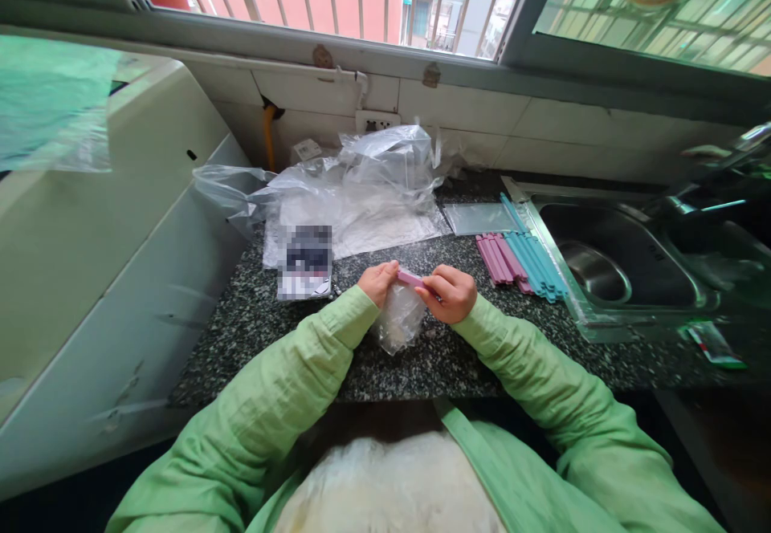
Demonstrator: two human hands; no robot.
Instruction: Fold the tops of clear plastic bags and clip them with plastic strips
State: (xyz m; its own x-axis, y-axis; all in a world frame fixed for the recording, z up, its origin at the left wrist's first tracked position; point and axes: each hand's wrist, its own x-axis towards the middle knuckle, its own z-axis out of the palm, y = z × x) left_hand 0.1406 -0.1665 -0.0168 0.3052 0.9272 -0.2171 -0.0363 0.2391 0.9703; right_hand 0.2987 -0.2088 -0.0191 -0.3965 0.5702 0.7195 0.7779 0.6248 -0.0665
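Pink clip (410, 278) pinched by left hand (378, 282) and right hand (450, 293) atop clear bag (397, 320), near counter's front edge (422, 364).

Both arms reach forward in green sleeves, elbows out, forearms converging so the hands meet close together. The left hand (378, 282) is curled, fingers pinched shut. Just beside it, the right hand (450, 293) is closed in a loose fist, knuckles up, fingertips pinching toward the left.
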